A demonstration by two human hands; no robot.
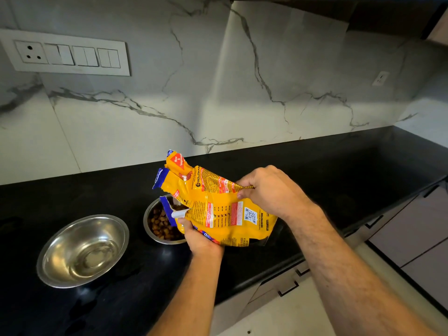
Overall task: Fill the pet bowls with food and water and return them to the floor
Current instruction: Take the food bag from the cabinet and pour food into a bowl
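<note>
A yellow pet food bag [218, 204] with blue torn edges is held over the black counter, its open end tipped down to the left above a steel bowl [155, 235] that holds brown kibble [161, 225]. My left hand [200, 238] grips the bag's lower edge from beneath. My right hand [269, 190] pinches the bag's crumpled bottom end and lifts it. A second steel bowl [82, 249] stands to the left and holds clear water. The bag hides the right part of the kibble bowl.
The black counter [339, 178] runs along a white marbled wall with a switch panel [65, 53] at the upper left. Grey drawer fronts [417, 238] with black handles lie below the counter's edge at the right.
</note>
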